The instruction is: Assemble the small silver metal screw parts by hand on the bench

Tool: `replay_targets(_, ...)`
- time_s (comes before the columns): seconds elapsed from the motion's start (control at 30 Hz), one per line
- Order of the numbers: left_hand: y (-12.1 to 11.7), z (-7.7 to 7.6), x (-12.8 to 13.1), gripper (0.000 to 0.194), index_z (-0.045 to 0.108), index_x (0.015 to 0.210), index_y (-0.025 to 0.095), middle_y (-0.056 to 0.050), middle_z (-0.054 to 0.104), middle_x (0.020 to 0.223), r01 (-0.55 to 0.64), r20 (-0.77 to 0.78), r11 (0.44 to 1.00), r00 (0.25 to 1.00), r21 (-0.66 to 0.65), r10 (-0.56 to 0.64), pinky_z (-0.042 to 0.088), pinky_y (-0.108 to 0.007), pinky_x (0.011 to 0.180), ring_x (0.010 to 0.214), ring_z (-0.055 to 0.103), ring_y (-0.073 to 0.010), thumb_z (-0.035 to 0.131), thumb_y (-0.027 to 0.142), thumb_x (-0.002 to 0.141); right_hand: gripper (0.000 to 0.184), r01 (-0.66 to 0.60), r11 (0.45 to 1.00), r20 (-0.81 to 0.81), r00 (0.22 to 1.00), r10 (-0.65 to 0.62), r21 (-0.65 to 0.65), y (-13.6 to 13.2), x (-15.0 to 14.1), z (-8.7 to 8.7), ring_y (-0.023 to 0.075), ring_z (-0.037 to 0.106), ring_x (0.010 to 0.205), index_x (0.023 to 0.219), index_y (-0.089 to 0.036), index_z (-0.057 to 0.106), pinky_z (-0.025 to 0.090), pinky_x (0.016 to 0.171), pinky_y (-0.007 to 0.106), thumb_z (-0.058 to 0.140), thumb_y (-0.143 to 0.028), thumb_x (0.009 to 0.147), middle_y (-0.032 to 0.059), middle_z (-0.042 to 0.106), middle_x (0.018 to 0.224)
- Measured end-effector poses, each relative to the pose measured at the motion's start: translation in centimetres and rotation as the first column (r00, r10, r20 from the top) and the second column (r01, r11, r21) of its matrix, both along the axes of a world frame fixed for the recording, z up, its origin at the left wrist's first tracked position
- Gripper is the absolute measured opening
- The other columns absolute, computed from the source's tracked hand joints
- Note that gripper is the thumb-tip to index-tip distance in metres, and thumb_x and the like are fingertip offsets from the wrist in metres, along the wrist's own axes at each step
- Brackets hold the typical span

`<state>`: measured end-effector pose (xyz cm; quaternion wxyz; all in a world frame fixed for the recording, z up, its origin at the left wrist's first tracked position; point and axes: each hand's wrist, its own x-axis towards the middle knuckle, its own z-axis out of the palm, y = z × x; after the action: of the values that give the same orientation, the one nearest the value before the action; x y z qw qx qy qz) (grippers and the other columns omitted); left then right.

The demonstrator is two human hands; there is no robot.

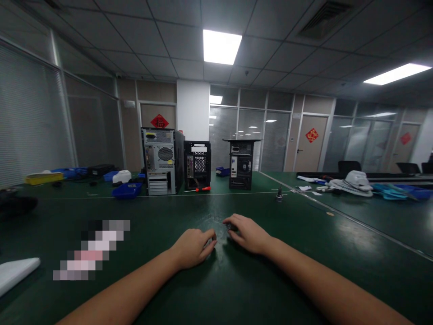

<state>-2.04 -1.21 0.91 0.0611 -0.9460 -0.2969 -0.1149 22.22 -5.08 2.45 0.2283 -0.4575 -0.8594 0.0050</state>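
My left hand [193,247] rests low over the green tabletop [189,293], its fingers curled and the thumb against the forefinger. Something small and pale shows inside that curl, too hidden to name. Across a narrow gap, my right hand [249,234] has thumb and fingers closed around a small dark, shiny piece [231,226], mostly covered by the fingers. A whitish, hazy patch lies on the table between the hands; I cannot tell whether it is clear plastic or a reflection. Beyond the right hand stands a small dark metal part [279,195].
Computer towers stand at the back: a tall one [162,158], a black one [197,164] and another [241,164]. A red-handled screwdriver [201,189] lies before them. At left are a blue tray [126,190] and a white object [16,273]; a white fan-shaped item [353,185] sits right.
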Motion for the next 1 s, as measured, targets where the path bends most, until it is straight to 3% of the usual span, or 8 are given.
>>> replay_targets(0.17, 0.0, 0.1, 0.1, 0.028, 0.061, 0.113, 0.026, -0.002, 0.071, 0.078, 0.003, 0.028, 1.0, 1.0, -0.014, -0.003, 0.044, -0.028, 0.064, 0.069, 0.066, -0.0206, 0.042, 0.041, 0.1, 0.029, -0.009, 0.999, -0.181, 0.984, -0.001, -0.05, -0.2, -0.3, -0.3, 0.0184, 0.059, 0.102, 0.119, -0.019, 0.055, 0.046, 0.092, 0.032, 0.045, -0.014, 0.092, 0.0088, 0.06, 0.114)
replay_targets(0.33, 0.3, 0.1, 0.1, 0.036, 0.067, 0.103, 0.025, -0.003, 0.07, 0.075, 0.025, 0.006, 1.0, 1.0, -0.003, -0.025, 0.042, -0.027, 0.062, 0.068, 0.066, -0.0204, 0.037, 0.046, 0.102, 0.031, -0.081, 0.997, -0.031, 0.996, 0.08, -0.015, -1.3, -2.4, 0.0, 0.0195, 0.058, 0.095, 0.113, -0.02, 0.055, 0.045, 0.084, 0.031, 0.061, -0.015, 0.083, 0.0062, 0.062, 0.108)
replay_targets(0.7, 0.7, -0.2, -0.2, 0.048, 0.069, 0.093, 0.023, -0.003, 0.071, 0.075, 0.106, 0.024, 0.994, 0.994, -0.005, -0.106, 0.041, -0.026, 0.063, 0.066, 0.066, -0.0178, 0.029, 0.047, 0.105, 0.012, -0.06, 0.992, 0.198, 0.98, 0.037, 0.11, -1.8, -3.6, 0.4, 0.0196, 0.057, 0.094, 0.105, -0.022, 0.059, 0.039, 0.081, 0.032, 0.056, -0.026, 0.094, 0.0047, 0.063, 0.102)
replay_targets(0.87, 0.4, 0.0, 0.0, 0.043, 0.069, 0.102, 0.025, -0.003, 0.072, 0.076, 0.061, 0.011, 0.998, 0.998, -0.011, -0.061, 0.042, -0.027, 0.063, 0.068, 0.067, -0.0193, 0.033, 0.048, 0.103, 0.017, 0.067, 0.991, 0.078, 0.994, -0.077, 0.116, -0.3, -1.7, 0.3, 0.0182, 0.057, 0.091, 0.105, -0.021, 0.057, 0.04, 0.082, 0.03, 0.044, -0.029, 0.1, 0.0056, 0.063, 0.099)
replay_targets(1.0, 0.3, 0.0, 0.1, 0.038, 0.068, 0.109, 0.026, -0.004, 0.073, 0.079, 0.05, 0.005, 0.999, 0.999, -0.012, -0.05, 0.044, -0.028, 0.064, 0.07, 0.068, -0.0204, 0.034, 0.044, 0.103, 0.021, 0.265, 0.963, -0.06, 0.963, -0.262, 0.041, 2.5, 2.9, -0.2, 0.018, 0.059, 0.088, 0.103, -0.02, 0.055, 0.041, 0.079, 0.029, 0.037, -0.031, 0.102, 0.0066, 0.064, 0.098)
